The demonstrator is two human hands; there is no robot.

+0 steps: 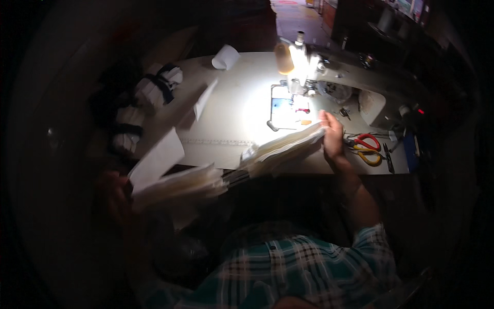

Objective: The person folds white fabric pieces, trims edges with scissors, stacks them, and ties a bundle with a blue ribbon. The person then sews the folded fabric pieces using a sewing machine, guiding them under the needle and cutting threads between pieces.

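Observation:
My right hand (332, 135) grips one end of a stack of cream fabric pieces (284, 147) lying across the front edge of the sewing table (226, 103), just in front of the sewing machine (298, 67). My left hand (110, 191) is low at the left in the dark and holds a second bundle of cream fabric pieces (175, 180), with one white piece sticking up from it. This bundle looks blurred.
Two pairs of scissors, red (366, 140) and yellow (369, 156), lie right of my right hand. A white roll (225, 56) stands at the table's back. A loose white piece (205, 99) lies mid-table. Dark and white cloth (154, 90) is piled at the left.

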